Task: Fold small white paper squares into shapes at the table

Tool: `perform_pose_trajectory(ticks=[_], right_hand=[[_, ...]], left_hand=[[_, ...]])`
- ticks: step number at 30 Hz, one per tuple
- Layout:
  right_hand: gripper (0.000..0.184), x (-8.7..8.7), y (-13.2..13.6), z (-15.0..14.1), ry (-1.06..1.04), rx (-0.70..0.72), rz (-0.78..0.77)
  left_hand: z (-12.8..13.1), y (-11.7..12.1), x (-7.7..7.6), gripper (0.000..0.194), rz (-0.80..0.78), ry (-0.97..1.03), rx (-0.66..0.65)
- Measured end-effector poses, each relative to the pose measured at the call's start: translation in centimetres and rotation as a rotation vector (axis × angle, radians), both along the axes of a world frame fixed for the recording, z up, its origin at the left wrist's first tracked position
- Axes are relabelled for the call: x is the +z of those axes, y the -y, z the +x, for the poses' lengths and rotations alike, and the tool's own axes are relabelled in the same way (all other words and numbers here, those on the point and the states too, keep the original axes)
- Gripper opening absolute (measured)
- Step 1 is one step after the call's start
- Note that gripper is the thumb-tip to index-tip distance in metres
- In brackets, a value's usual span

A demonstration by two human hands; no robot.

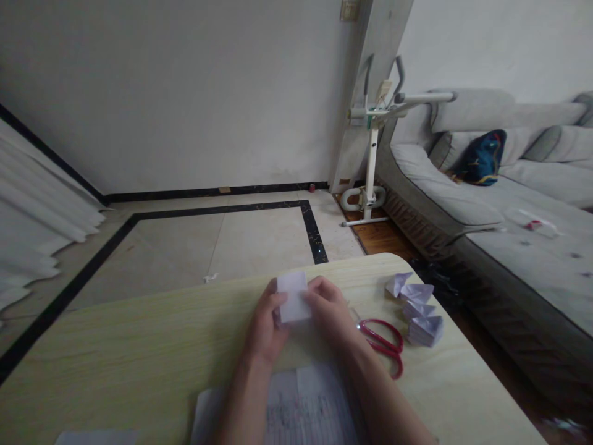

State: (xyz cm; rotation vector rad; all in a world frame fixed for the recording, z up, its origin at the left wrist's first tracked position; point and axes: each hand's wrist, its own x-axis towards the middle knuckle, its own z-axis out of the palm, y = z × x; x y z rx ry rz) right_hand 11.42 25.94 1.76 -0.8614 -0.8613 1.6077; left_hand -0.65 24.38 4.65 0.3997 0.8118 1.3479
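Observation:
A small folded piece of white paper (293, 300) is held above the table between both hands. My left hand (267, 318) grips its left edge, the thumb lying across the front. On the right edge, my right hand (328, 309) pinches it with thumb and bent fingers. The fingers behind the paper are partly hidden. Red-handled scissors (383, 341) lie just right of my right wrist, their blades mostly hidden by it. Below my forearms rests an open notebook (306, 402) with handwriting on its lined page.
Several folded paper shapes (424, 330) stand in a row at the table's right side. Another sheet of paper (97, 437) lies at the near left edge of the wooden table (139, 358). Beyond are a grey sofa (467, 210) and a white exercise machine (372, 154).

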Motion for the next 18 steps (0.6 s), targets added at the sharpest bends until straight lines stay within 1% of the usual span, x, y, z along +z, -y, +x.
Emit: perform_pose_trajectory(ticks=[3,5,7,12,14,16,17,18], right_hand=[[0.024,-0.11,-0.02,0.05,-0.013,0.008,-0.006],[0.025,-0.11,-0.04,0.04,-0.026,0.011,-0.017],[0.026,-0.07,-0.05,-0.02,-0.037,0.003,-0.033],[0.025,0.06,-0.07,-0.16,-0.047,-0.015,-0.066],[0.021,0.11,-0.09,-0.12,-0.056,-0.005,-0.076],[0.012,0.24,-0.06,-0.03,-0.094,0.015,-0.089],[0.011,0.35,-0.03,0.02,-0.121,0.032,-0.089],[0.016,0.52,0.03,0.08,-0.150,0.055,-0.083]], left_hand=[[0.08,0.20,0.92,0.016,-0.016,-0.035,0.027],[0.12,0.27,1.23,0.013,-0.019,-0.062,0.041],[0.13,0.26,1.14,0.013,-0.017,-0.071,0.041],[0.09,0.09,0.30,0.019,-0.022,-0.051,0.025],[0.04,0.06,0.25,0.021,-0.030,-0.057,0.014],[-0.03,0.03,0.32,0.022,-0.034,-0.054,0.011],[-0.06,0.01,0.32,0.021,-0.033,-0.049,0.012],[-0.08,-0.01,0.29,0.021,-0.032,-0.043,0.015]])
